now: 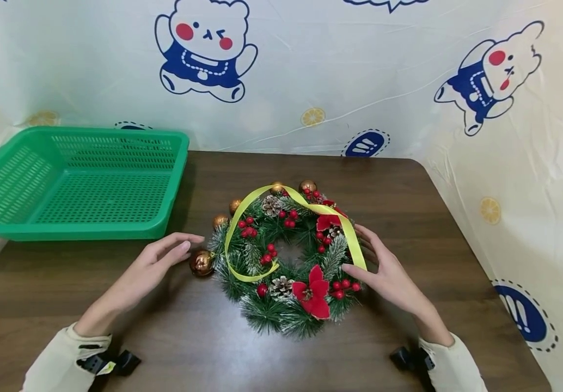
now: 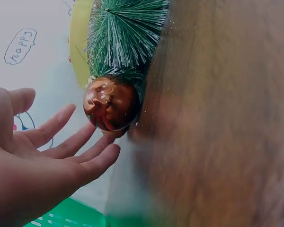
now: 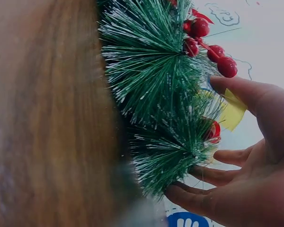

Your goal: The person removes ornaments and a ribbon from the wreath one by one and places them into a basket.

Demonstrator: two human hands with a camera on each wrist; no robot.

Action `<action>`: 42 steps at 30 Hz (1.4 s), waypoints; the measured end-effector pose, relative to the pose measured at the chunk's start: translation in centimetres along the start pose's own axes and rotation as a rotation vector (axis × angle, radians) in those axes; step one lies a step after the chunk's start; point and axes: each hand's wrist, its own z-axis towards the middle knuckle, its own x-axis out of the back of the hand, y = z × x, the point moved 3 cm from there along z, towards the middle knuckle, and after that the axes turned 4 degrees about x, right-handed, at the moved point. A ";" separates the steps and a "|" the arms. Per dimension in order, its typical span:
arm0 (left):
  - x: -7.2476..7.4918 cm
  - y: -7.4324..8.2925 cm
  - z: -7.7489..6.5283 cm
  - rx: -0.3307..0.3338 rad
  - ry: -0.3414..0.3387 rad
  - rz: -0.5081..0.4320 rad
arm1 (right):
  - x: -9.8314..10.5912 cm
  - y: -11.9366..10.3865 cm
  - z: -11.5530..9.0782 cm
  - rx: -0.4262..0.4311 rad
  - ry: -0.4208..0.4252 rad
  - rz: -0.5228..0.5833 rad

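A green Christmas wreath (image 1: pixel 267 313) with red berries, pine cones and red poinsettias lies on the table. Draped over its top is a yellow ribbon (image 1: pixel 353 244) that curls round to the left side. A shiny copper bauble (image 1: pixel 201 263) sits at the wreath's left edge. My left hand (image 1: pixel 146 275) is beside that bauble, its fingers loosely spread and fingertips close to it in the left wrist view. At the opposite edge, my right hand (image 1: pixel 391 277) has its thumb over the wreath near the ribbon's end, with the other fingers extended along the outer needles.
A green plastic basket (image 1: pixel 164 215) stands at the back left of the brown wooden table (image 1: pixel 188 337). Several smaller gold baubles (image 1: pixel 220 220) line the wreath's upper left edge. Behind the table hangs a pale printed sheet (image 1: pixel 301 60).
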 end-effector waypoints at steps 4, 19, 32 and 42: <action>-0.1 -0.4 0.2 0.007 -0.046 -0.120 | -0.3 0.2 0.3 0.003 -0.009 0.018; -0.9 -1.1 0.3 0.020 -0.047 -0.035 | -0.4 0.5 0.4 0.029 -0.026 0.016; -1.8 -1.0 0.4 0.039 -0.049 -0.089 | -0.3 0.5 0.1 0.035 -0.036 -0.005; -1.0 -0.3 0.1 -0.011 -0.007 -0.056 | -0.3 0.4 0.1 0.048 -0.036 0.006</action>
